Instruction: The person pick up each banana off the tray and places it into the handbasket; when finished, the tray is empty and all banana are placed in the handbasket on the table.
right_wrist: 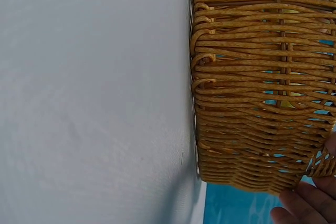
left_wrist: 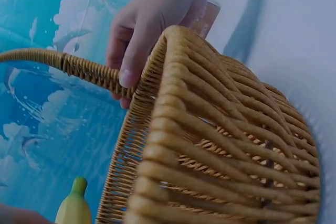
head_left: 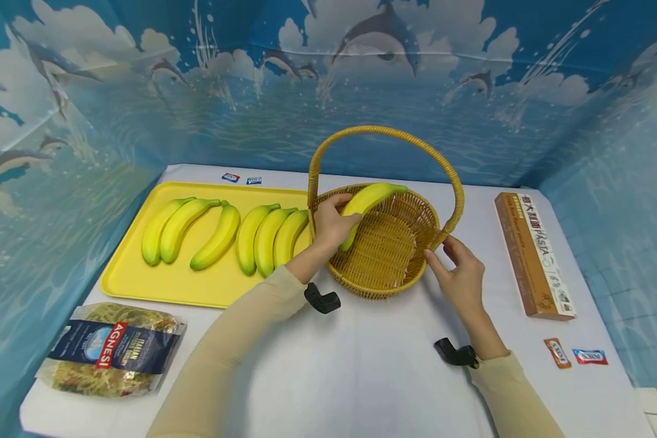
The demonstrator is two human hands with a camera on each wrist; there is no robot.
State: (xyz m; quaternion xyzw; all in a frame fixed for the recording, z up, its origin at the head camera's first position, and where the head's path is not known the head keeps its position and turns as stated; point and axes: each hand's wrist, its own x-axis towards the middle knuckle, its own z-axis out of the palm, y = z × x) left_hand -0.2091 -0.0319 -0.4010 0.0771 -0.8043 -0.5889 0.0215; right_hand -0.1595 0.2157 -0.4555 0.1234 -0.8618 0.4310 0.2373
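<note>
In the head view my left hand grips a yellow banana with a green tip, at the left side of a round wicker basket. The banana slants across the basket's back left rim, its lower end inside. My right hand pinches the basket where its tall arched handle meets the right rim. The left wrist view shows that same grip, with the banana's stem end at lower left. Fingers of the right hand touch the basket's side in the right wrist view.
Several bananas lie on a yellow tray to the left, whose right end the basket overlaps. A bag of pasta lies at front left. At right are a pasta box and two small wrapped bars. Two small packets lie behind the tray.
</note>
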